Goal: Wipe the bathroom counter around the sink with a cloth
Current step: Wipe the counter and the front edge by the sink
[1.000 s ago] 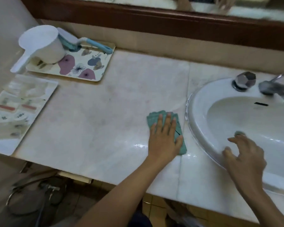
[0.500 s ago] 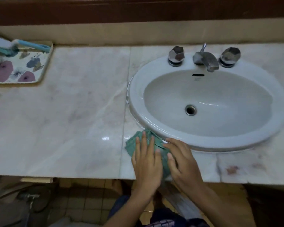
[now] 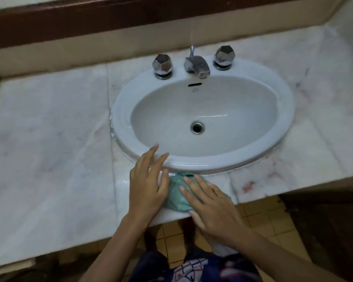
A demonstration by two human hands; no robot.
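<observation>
right grip (image 3: 210, 202) flat, fingers straight, pressing the green cloth (image 3: 175, 198) under it onto the desk (image 3: 49, 159); left grip (image 3: 147, 186) just beside it, also flat, tips over the sink (image 3: 212, 165) rim

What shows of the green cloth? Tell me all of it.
The cloth is teal-green, soft-looking fabric, crumpled into a bunch. It lies on the front strip of the marble counter, its far edge against the front rim of the sink, its near edge at the lip. The right hand presses on it with straight fingers, covering its right part; the left hand lies beside its left edge, apparently touching.
</observation>
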